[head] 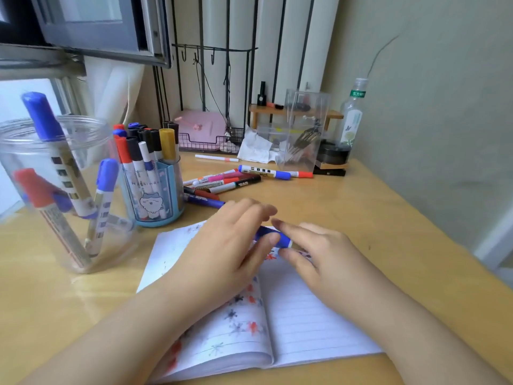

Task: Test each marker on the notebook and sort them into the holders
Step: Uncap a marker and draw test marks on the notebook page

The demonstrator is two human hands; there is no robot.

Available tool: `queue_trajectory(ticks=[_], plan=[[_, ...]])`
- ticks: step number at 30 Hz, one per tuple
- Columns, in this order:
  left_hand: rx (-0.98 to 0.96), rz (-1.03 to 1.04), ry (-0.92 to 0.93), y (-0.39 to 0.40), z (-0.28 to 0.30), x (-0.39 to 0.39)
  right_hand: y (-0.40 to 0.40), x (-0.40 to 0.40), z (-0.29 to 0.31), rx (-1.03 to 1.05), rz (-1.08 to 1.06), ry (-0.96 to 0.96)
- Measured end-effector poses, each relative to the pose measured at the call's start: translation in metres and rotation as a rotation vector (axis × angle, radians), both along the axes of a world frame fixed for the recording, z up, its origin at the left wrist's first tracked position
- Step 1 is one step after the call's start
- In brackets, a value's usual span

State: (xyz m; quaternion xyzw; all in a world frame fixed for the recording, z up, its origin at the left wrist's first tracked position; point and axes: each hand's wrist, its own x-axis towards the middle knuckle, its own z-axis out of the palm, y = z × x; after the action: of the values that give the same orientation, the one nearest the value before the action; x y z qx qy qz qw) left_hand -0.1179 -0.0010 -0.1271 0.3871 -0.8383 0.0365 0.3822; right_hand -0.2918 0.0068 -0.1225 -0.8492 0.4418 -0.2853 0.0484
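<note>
An open lined notebook [305, 323] lies on the desk, its left page covered in red, blue and black star scribbles. Above its top edge both hands meet on a blue marker [273, 237]. My left hand [230, 243] pinches one end of it and my right hand [313, 251] pinches the blue cap end. A clear jar [55, 190] at the left holds three blue and red markers. A blue holder [155, 190] beside it is packed with several markers. More loose markers [224, 183] lie in a pile behind the hands.
A clear acrylic box [304, 126], a plastic bottle [352, 115], a black tin [333, 154], crumpled tissue [255, 147] and a wire tray [205, 143] with a pink case crowd the back of the desk. The wall runs along the right side.
</note>
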Motion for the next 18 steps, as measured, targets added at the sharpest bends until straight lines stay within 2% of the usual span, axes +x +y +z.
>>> queue_trajectory(ticks=[4,7,10,15,18], plan=[[0.053,-0.001,-0.172,-0.004,-0.007,0.001,0.003,0.001,0.001,-0.101,-0.087,0.063],[0.058,0.001,-0.209,-0.004,-0.007,0.001,0.008,0.003,0.002,0.004,-0.144,0.199],[0.053,0.006,-0.218,-0.001,-0.001,0.002,0.011,0.004,0.006,0.001,-0.131,0.303],[0.181,-0.084,-0.151,0.002,0.006,0.008,0.013,-0.002,0.01,0.035,-0.063,0.172],[0.151,-0.082,-0.175,0.006,0.01,0.006,0.008,-0.006,0.006,0.103,-0.026,0.123]])
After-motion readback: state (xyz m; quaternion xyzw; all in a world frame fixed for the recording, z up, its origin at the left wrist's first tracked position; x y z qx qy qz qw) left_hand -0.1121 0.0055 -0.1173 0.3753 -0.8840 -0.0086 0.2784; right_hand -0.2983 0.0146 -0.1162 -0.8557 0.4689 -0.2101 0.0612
